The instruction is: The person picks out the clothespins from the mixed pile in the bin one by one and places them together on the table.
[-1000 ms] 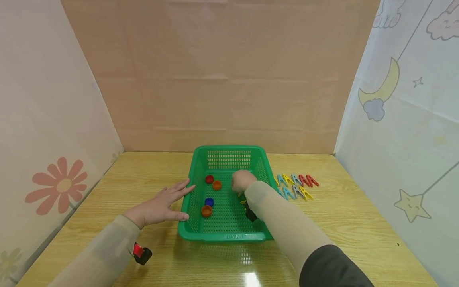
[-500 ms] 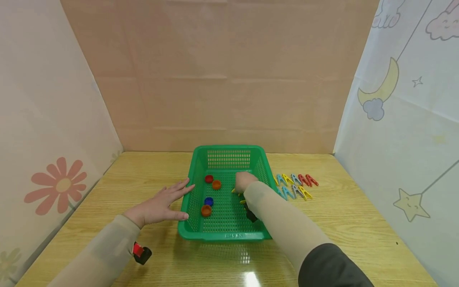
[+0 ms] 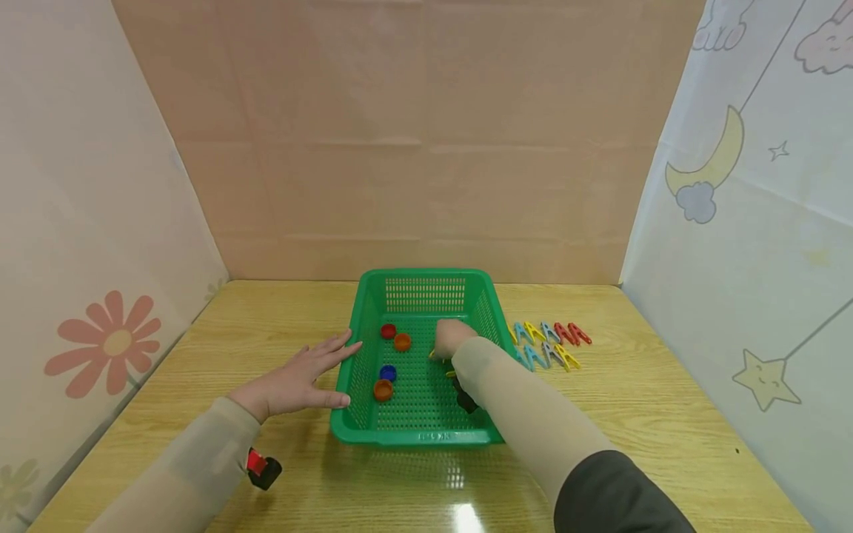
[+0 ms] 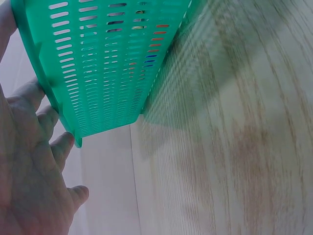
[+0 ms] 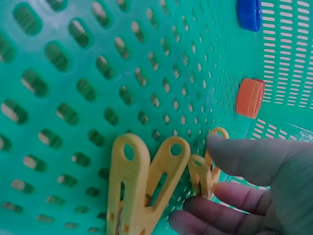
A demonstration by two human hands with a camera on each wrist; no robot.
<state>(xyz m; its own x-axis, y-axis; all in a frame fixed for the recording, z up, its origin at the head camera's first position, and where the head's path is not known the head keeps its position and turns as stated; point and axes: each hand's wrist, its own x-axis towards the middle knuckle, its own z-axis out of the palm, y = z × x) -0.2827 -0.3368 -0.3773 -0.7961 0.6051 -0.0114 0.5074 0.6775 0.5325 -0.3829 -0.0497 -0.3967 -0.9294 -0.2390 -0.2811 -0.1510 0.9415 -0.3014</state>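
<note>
A green plastic basket [image 3: 420, 438] stands on the wooden table. My right hand [image 3: 455, 337] reaches down inside it, on the right side. In the right wrist view, its thumb and fingertips pinch a yellow clothespin [image 5: 204, 169] close over the basket floor. Nearer that camera lies another yellow clothespin [image 5: 142, 188]. My left hand [image 3: 293, 381] rests at the basket's left rim with its fingers spread and straight; in the left wrist view the fingertips meet the rim from outside.
Inside the basket's left half sit a red cap [image 3: 389, 331], two orange caps [image 3: 402, 342] and a blue cap [image 3: 388, 373]. Right of the basket, several clothespins [image 3: 565, 357] in yellow, blue, grey and red lie in two rows. A paper backdrop [image 3: 426, 185] rises behind the table.
My right hand has shifted slightly right and toward me inside the basket, and a yellow clothespin shows beneath it. My left hand stays at the rim.
</note>
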